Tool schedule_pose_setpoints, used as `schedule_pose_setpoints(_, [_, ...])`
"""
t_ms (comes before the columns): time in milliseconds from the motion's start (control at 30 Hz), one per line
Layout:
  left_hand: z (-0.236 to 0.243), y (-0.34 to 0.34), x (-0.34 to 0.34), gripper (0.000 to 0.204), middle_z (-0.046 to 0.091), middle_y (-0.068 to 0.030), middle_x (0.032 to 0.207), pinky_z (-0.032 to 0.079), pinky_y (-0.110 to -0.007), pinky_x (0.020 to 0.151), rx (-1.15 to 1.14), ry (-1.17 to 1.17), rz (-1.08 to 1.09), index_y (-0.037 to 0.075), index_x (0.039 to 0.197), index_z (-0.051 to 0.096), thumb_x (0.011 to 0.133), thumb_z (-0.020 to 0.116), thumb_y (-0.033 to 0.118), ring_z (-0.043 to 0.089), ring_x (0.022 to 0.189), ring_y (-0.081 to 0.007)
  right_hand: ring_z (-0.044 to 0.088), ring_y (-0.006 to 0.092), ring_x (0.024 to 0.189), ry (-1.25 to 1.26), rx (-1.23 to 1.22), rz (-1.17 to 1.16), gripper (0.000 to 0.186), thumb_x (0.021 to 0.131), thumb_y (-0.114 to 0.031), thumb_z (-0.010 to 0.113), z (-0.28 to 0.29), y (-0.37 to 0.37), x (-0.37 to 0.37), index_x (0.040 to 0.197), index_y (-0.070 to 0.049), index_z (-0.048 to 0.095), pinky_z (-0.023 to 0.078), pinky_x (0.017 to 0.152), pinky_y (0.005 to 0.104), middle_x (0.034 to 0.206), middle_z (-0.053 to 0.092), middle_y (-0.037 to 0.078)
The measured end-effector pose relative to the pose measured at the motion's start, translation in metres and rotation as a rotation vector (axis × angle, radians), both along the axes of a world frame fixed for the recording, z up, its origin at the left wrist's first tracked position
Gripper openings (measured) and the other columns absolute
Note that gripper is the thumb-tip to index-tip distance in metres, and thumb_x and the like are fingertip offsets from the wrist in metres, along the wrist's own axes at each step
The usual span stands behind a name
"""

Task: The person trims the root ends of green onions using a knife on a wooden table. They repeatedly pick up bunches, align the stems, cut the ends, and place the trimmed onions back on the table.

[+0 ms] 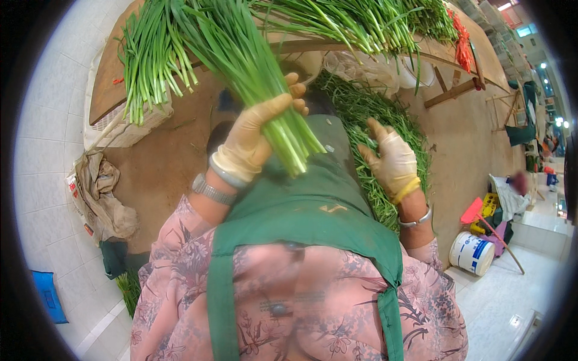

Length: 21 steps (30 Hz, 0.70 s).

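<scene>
My left hand (256,135), in a thin pale glove, is wrapped round a thick bunch of garlic chives (235,57). The pale cut ends point down toward my lap, while the green leaves reach up over the table's edge. To the right, my gloved right hand (390,157) hangs empty with its fingers apart, above a heap of loose green leaves (376,111). A yellow band circles that glove's wrist. More chives (155,60) lie on the wooden table (108,90) at the left, and another pile (367,24) spreads across its right side.
Red ties (462,45) hang at the table's right end. A white plastic crate (129,127) stands under its left end, near a crumpled sack (105,195). At right are a white bucket (472,254) and a red long-handled tool (473,210). A green apron (307,207) covers my lap.
</scene>
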<state>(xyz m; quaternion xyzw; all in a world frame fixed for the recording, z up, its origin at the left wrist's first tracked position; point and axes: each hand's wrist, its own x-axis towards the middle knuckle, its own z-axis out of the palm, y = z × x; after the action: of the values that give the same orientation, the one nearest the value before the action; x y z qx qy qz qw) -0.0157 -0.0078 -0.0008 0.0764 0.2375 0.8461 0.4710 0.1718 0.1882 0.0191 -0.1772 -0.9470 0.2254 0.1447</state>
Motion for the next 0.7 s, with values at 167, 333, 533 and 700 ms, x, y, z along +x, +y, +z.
schedule_pose_setpoints(167, [-0.002,0.003,0.003,0.057,0.059,-0.0107,0.126,0.052,-0.039,0.103,-0.026,0.075,0.015,0.002,0.147,0.038,0.095,0.061,0.005,0.063,0.106,-0.0189,0.065,0.0333,0.072,0.024,-0.417,0.244,0.023,0.091,-0.026,0.069,0.048,-0.045,-0.027,0.088,-0.004,0.07,0.052,0.067,0.0395,0.078,0.066,0.017])
schedule_pose_setpoints(333, [-0.005,0.003,0.001,0.062,0.057,-0.0118,0.131,0.049,-0.043,0.107,0.035,0.06,-0.014,0.003,0.15,0.033,0.095,0.061,0.006,0.062,0.112,-0.021,0.065,0.0252,0.072,-0.088,-0.556,0.231,0.026,0.093,-0.026,0.067,0.021,-0.056,-0.042,0.093,-0.001,0.068,0.052,0.067,0.0362,0.077,0.066,0.013])
schedule_pose_setpoints(533, [-0.006,0.0,-0.001,0.066,0.056,-0.0133,0.136,0.043,-0.049,0.112,0.078,0.02,-0.052,0.004,0.152,0.031,0.092,0.059,0.002,0.059,0.12,-0.025,0.06,0.0141,0.074,-0.2,-1.447,0.055,0.027,0.097,-0.025,0.064,0.012,-0.048,-0.044,0.095,0.002,0.067,0.05,0.066,0.0314,0.083,0.066,0.007])
schedule_pose_setpoints(700, [-0.014,0.002,-0.001,0.07,0.055,-0.015,0.138,0.04,-0.052,0.114,0.099,0.016,-0.057,0.003,0.152,0.031,0.088,0.057,-0.004,0.055,0.127,-0.0285,0.054,0.0076,0.068,-0.008,-0.921,0.171,0.022,0.097,-0.023,0.064,0.001,-0.061,-0.051,0.098,-0.002,0.067,0.044,0.062,0.0229,0.081,0.062,0.001])
